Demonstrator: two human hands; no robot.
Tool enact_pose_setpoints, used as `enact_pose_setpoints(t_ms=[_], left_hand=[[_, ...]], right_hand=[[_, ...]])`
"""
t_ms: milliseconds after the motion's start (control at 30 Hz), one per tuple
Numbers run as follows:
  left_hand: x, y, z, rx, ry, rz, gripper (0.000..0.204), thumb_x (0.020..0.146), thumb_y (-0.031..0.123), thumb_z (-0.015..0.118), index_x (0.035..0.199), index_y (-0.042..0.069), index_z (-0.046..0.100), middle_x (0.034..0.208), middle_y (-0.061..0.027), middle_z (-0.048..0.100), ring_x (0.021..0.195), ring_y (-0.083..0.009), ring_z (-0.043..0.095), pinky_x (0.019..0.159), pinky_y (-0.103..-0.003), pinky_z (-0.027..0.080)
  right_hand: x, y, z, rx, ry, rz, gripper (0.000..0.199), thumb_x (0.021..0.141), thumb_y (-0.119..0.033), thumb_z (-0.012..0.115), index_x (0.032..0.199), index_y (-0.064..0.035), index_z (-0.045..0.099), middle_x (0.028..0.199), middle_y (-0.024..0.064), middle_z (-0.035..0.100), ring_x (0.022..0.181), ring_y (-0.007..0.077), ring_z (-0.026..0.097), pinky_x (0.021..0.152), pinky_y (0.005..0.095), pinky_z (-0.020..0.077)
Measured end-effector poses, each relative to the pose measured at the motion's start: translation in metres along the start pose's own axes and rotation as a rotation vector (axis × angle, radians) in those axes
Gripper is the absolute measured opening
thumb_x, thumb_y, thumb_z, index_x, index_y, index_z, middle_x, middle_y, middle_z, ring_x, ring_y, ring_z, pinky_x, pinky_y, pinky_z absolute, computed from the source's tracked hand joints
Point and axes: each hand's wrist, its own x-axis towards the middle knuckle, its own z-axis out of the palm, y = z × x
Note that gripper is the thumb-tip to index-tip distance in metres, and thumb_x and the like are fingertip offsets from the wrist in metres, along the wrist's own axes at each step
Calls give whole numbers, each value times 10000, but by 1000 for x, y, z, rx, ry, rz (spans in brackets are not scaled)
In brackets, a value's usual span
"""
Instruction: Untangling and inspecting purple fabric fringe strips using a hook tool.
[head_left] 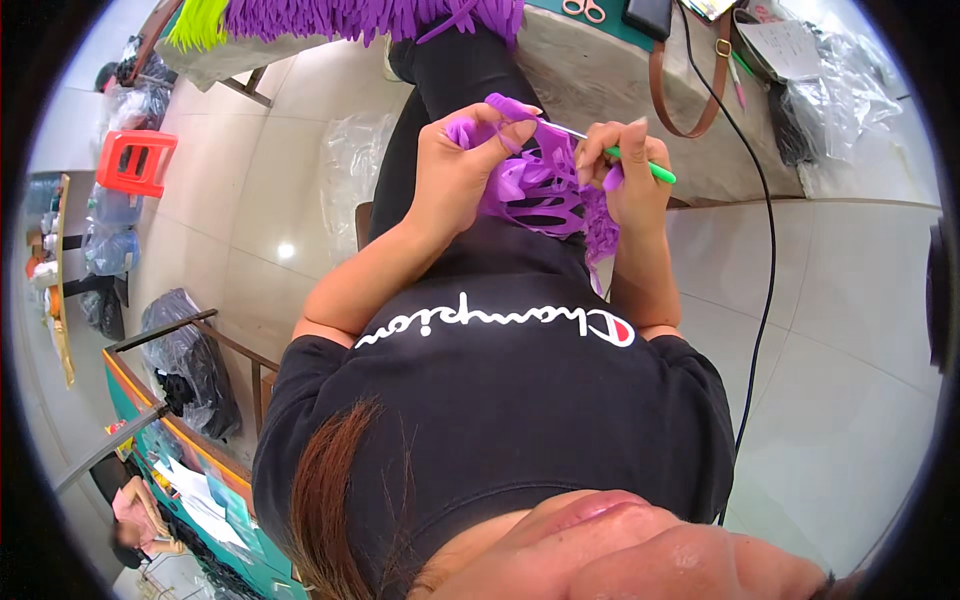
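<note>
The left hand (462, 165) pinches closed on the purple strips (545, 190) above the lap; the right hand (625, 170) grips a green hook (640, 163); the strips look soft and light (best held near the loops).

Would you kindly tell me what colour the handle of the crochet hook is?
Bright green, on the crochet hook in the right hand; head view.

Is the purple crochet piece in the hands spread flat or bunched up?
Bunched up: the purple crochet piece hangs crumpled in folds between the left hand and the right hand, which holds a green crochet hook.
</note>
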Motion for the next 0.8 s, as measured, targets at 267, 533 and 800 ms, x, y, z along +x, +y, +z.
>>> enact_pose_setpoints(t_ms=[267,533,800], left_hand=[[-2,5,2,228,31,-43,204,805,61,708,987,-25,675,840,-45,675,701,-45,579,657,-188,479],[3,2,-5,91,-25,-46,174,810,55,700,964,-17,662,1002,-71,661,882,-102,605,813,-235,470],[-1,8,1,110,-21,1,142,815,45,687,939,-22,672,939,-60,674,809,-69,597,734,-209,480]], right_hand=[[14,1,-15,-918,277,-628,317,960,-167,485,710,7,570,683,98,576,581,182,557,535,288,431],[10,-33,-83,-729,617,-47,270,947,-229,538,827,-13,647,776,29,627,633,111,560,562,246,432],[20,-1,-17,-546,-259,-114,205,782,-101,718,933,11,636,846,73,611,767,124,575,671,234,444]])
